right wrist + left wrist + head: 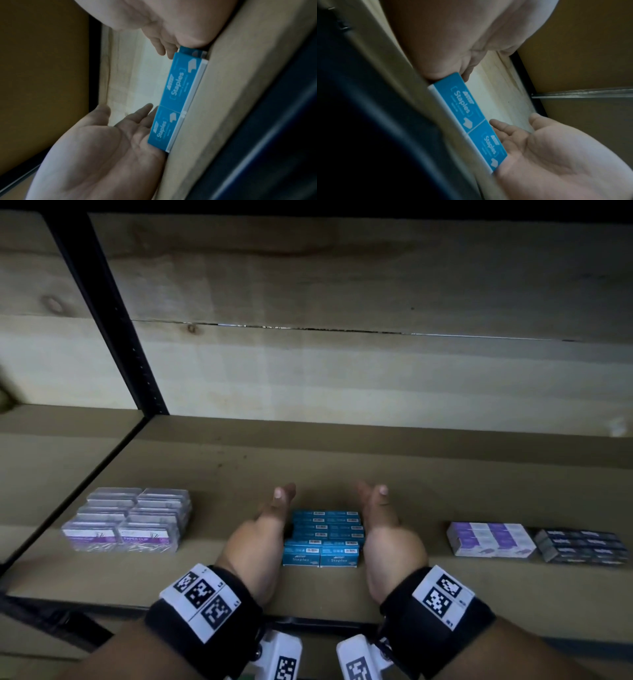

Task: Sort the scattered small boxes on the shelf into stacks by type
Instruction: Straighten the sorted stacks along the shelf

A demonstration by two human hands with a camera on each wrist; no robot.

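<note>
A block of blue staples boxes point(325, 537) stands near the front of the brown shelf point(342, 460), two wide and stacked in several layers. My left hand point(274, 508) lies flat against its left side, fingers straight. My right hand point(373, 505) presses flat against the right side in the same way. In the left wrist view the staples boxes point(471, 121) sit between the left palm point(547, 148) and the right hand point(445, 40). The right wrist view shows the boxes point(178, 94) between the right palm point(102, 148) and the left hand point(171, 27).
Clear paper-clip boxes point(130, 518) form a block at the left. At the right lie purple-and-white boxes point(489, 539) and, beyond them, dark navy boxes point(582, 544). A black upright post point(113, 313) and a wooden back wall bound the shelf.
</note>
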